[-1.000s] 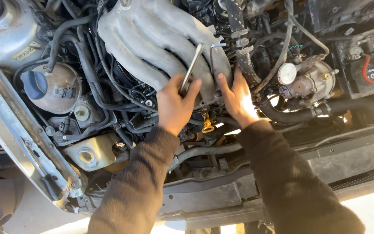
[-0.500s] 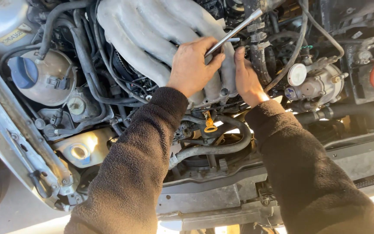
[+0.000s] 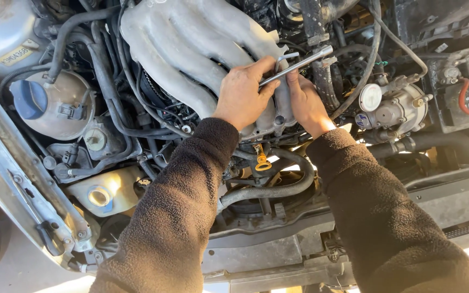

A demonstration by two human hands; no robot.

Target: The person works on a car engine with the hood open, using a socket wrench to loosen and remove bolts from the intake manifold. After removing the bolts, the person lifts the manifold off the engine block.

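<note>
I look down into an open engine bay. My left hand (image 3: 243, 93) grips a long silver tubular wrench (image 3: 298, 64) that points up to the right over the grey ribbed intake manifold (image 3: 191, 49). My right hand (image 3: 305, 103) rests beside it on the manifold's right end, fingers touching the wrench shaft from below. Both arms wear brown fleece sleeves. A yellow dipstick handle (image 3: 261, 163) shows just below my hands.
A round reservoir with a blue cap (image 3: 31, 99) sits at left, a pale coolant tank (image 3: 104, 192) below it. Black hoses (image 3: 270, 190) run under my hands. A silver round regulator (image 3: 389, 108) and a battery (image 3: 465, 97) are at right. The front crossmember (image 3: 278, 249) runs along the bottom.
Both hands have moved up over the manifold. The wrench in my left hand has swung from pointing upward to lying slanted toward the right, and my right hand has come up against it.
</note>
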